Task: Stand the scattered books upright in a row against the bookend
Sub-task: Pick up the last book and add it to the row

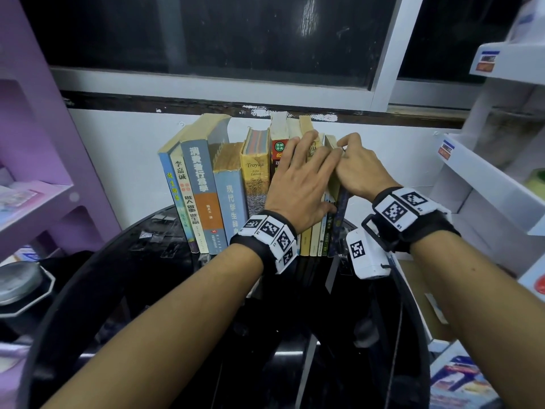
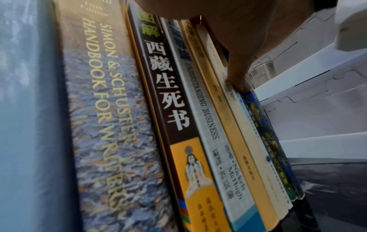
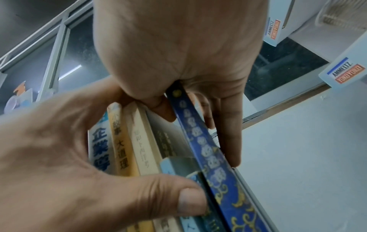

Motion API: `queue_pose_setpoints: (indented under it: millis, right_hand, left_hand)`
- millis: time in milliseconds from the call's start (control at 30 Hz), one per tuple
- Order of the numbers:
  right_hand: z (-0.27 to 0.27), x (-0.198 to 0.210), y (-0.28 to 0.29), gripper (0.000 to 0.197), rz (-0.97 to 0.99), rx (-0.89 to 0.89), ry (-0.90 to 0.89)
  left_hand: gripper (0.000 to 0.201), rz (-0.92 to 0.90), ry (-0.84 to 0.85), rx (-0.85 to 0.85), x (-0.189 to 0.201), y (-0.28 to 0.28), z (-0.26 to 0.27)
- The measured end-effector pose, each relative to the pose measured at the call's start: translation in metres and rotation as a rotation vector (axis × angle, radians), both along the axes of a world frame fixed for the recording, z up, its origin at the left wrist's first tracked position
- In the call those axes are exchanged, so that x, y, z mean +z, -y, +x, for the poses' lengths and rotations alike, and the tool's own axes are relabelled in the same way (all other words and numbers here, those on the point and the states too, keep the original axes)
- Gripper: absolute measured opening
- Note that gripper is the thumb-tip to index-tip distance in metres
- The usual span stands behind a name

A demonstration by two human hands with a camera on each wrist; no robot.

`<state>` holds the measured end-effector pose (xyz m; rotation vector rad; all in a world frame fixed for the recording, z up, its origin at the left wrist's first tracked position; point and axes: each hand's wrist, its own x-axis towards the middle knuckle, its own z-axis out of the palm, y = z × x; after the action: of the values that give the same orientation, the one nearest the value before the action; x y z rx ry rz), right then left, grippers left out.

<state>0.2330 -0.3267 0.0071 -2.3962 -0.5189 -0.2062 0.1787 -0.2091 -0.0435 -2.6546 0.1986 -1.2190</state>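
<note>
A row of upright books (image 1: 230,184) stands on a black round table (image 1: 141,278) against the white wall. My left hand (image 1: 306,172) lies flat over the spines at the row's right end, fingers reaching the tops. Its thumb (image 2: 236,70) presses low beside the last book. That last book is a thin dark blue book (image 1: 342,214) with gold ornament (image 3: 200,141). My right hand (image 1: 346,149) pinches its top, thumb on the left, fingers (image 3: 228,133) down its right side. A thin grey edge (image 3: 248,188) runs along its right; I cannot tell whether this is the bookend.
A purple shelf unit (image 1: 35,143) stands at the left. White display shelves (image 1: 486,178) stand close on the right. A dark window (image 1: 206,39) is above the wall. A round tin (image 1: 17,278) sits at the left edge, and printed boxes (image 1: 460,385) lie at the lower right.
</note>
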Motion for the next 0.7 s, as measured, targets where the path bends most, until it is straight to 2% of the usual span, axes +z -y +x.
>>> queue_pose_setpoints:
  millis: [167,400,500,600,700]
  right_hand:
    - [-0.005,0.003,0.005,0.043,-0.008,0.014,-0.052]
    - [-0.019,-0.003,0.014,0.050,0.095,0.039,-0.053]
    - [-0.027,-0.009,0.022,0.063,0.170,0.047,-0.099]
    - [-0.034,-0.019,0.031,0.076,0.198,0.037,-0.159]
    - [-0.041,-0.026,0.033,0.074,0.225,0.033,-0.208]
  left_hand:
    - [0.091,0.027,-0.030,-0.050,0.003,-0.004,-0.005]
    - [0.071,-0.006,-0.061,-0.204,0.012,-0.022,-0.024]
    - [0.062,-0.121,-0.003,-0.250,0.014,-0.037,-0.039]
    - [0.061,-0.257,0.044,-0.219,0.015,-0.058,-0.056]
    - [0.062,-0.373,0.117,-0.177,0.014,-0.082,-0.073]
